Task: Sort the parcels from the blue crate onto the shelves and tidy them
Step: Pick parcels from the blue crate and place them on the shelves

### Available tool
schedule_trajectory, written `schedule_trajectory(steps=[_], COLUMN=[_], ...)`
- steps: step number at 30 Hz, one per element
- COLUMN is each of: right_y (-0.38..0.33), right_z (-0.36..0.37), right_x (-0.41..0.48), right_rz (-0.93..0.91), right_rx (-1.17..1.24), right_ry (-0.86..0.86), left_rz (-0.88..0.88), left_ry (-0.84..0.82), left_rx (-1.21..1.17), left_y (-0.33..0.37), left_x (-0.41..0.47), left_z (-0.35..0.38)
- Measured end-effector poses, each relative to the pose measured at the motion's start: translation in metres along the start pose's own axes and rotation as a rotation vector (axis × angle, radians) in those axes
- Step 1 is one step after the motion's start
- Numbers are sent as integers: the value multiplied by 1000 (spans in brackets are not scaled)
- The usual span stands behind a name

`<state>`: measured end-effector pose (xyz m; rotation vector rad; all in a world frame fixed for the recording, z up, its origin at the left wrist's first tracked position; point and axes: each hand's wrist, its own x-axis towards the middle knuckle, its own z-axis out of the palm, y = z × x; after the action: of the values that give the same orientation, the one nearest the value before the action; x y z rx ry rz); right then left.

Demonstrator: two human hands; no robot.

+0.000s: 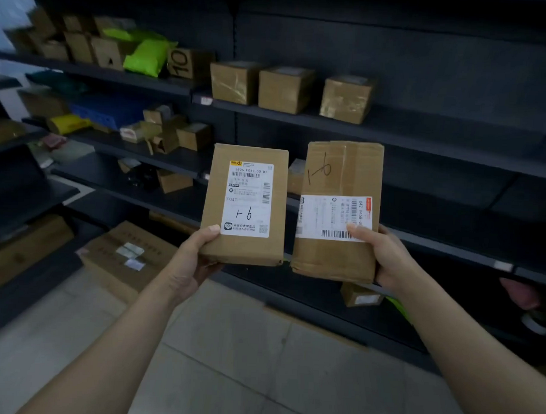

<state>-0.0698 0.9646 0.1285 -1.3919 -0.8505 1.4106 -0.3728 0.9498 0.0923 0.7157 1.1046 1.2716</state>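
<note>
While both parcels are held up before the dark shelves [394, 130], neither is placed yet. Left hand [197, 260] grips the lower left corner of the flat carton [215, 204], label marked "1-6". Right hand [385, 258] grips the taller taped carton [338, 175], also pen-marked "1-6". Three brown boxes [286, 88] already stand on an upper shelf. Blue crate [103, 113] sits on a left-hand shelf; contents unreadable, so remaining count unknown.

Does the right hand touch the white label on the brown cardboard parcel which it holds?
Touching. The head view shows the right hand gripping the brown cardboard parcel, its thumb pressed on the white label.
</note>
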Motion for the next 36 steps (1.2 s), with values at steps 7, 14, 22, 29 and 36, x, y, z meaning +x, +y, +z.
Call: schedule_trajectory(steps=[7, 14, 22, 29, 36], right_y=[-24, -37, -58, -85, -107], right_z=[59, 99, 92, 30, -48], right_x=[26, 65, 108, 127, 127], right_rz=[-85, -99, -121, -177, -202], right_rx=[31, 35, 35, 38, 84], right_ry=[60, 55, 34, 106, 258], left_rz=[7, 23, 52, 75, 32], left_ry=[-92, -129, -136, -233, -379], left_rx=[24, 43, 23, 48, 40], left_y=[54, 86, 93, 82, 71], left_x=[59, 103, 148, 181, 209], left_z=[-28, -50, -28, 42, 130])
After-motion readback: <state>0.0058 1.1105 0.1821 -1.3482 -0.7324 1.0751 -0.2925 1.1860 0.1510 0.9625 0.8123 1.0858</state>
